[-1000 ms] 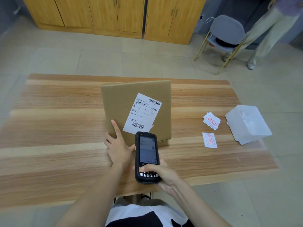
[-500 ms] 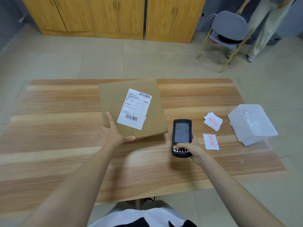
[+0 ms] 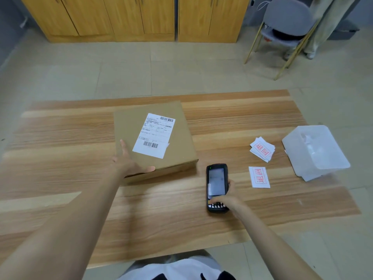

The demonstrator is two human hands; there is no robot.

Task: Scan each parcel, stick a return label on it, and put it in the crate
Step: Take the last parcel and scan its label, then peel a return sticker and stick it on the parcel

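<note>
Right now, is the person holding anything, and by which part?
The right hand grips the scanner by its lower, keypad end. The left hand only rests flat on the near corner of the box.

Soft, even indoor light fills my head-camera feed. The parcel [image 3: 129, 128] casts only a faint shadow on the table [image 3: 60, 158]. Pale glare washes the scanner [image 3: 217, 178] screen, motion blur smears the left hand [image 3: 125, 166], and wide-angle distortion bends the cabinets [image 3: 125, 17].

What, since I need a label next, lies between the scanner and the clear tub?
Head view: one loose return label and a small stack of labels.
</note>
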